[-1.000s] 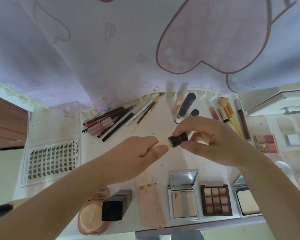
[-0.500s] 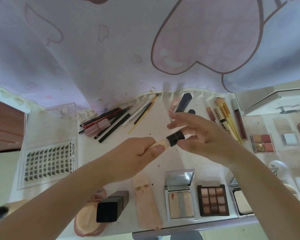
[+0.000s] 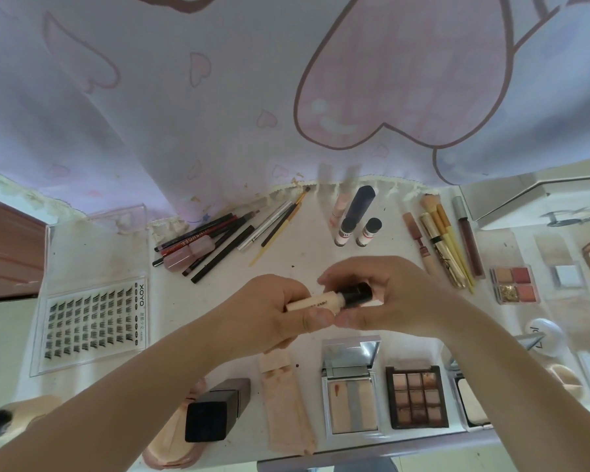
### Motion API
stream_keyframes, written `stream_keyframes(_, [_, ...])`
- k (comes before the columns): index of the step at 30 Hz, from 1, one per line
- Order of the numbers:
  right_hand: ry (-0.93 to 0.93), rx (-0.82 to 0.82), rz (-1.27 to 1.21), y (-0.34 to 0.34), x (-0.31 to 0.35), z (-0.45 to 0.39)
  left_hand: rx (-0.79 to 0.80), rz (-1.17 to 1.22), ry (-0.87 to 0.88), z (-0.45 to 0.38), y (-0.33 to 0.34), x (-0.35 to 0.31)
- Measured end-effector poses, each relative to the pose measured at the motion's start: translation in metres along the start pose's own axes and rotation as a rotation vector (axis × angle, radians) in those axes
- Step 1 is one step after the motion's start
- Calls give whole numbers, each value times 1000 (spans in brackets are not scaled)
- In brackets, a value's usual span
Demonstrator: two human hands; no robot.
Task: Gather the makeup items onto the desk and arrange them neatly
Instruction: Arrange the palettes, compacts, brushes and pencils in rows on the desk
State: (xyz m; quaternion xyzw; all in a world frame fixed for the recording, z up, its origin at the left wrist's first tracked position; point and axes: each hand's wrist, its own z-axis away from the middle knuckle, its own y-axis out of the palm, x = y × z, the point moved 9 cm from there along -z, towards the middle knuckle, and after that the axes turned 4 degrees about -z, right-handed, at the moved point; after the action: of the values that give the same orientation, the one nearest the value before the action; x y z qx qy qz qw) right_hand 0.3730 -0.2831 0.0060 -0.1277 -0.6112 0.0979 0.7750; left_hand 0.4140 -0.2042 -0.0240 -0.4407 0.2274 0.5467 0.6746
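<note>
Gripping a cream concealer tube [image 3: 315,300] between both hands above the middle of the desk [image 3: 300,264]: left hand [image 3: 269,313] curled round the pale barrel, right hand [image 3: 385,298] pinching the black cap [image 3: 356,296]. Compared with half a second ago, lying more level now, with the cap seated against the barrel and the right fingers wrapped further over it. Probably capped or nearly so, hence ready to be laid in a row. Ranged round the hands on the white, smudged desktop: pencils and liners [image 3: 212,243] fanned at 11 o'clock, two small capped bottles [image 3: 355,233] at 12, brushes and a gold mascara [image 3: 447,250] at 1 to 2, a four-pan blush palette [image 3: 515,284] at 3, a nine-pan eyeshadow palette [image 3: 416,396] at 5, an open mirrored compact [image 3: 351,386] beside it, a black square-capped bottle [image 3: 215,410] at 7, a lash tray [image 3: 92,321] at 9. Hanging behind, a lilac curtain [image 3: 218,97] printed with pink hearts, its frilled hem touching the desk's far edge.
</note>
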Motion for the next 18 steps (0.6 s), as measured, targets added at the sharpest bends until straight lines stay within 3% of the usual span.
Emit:
stream_keyframes(5, [69,-26,33,-1,-9,-3,-29,18,-63,-9,2,12])
stream_keyframes(8, [122,-149,177,-18,-22,-1,-77,-58,-140,-20,-4,32])
stream_keyframes(13, [325,-328,662,-55,-55,-5,-151,-522,-282,-38,-28,73])
stream_keyframes(18, [478,-362,733,-64,-81,-18,-126,-889,-372,-50,-32,94])
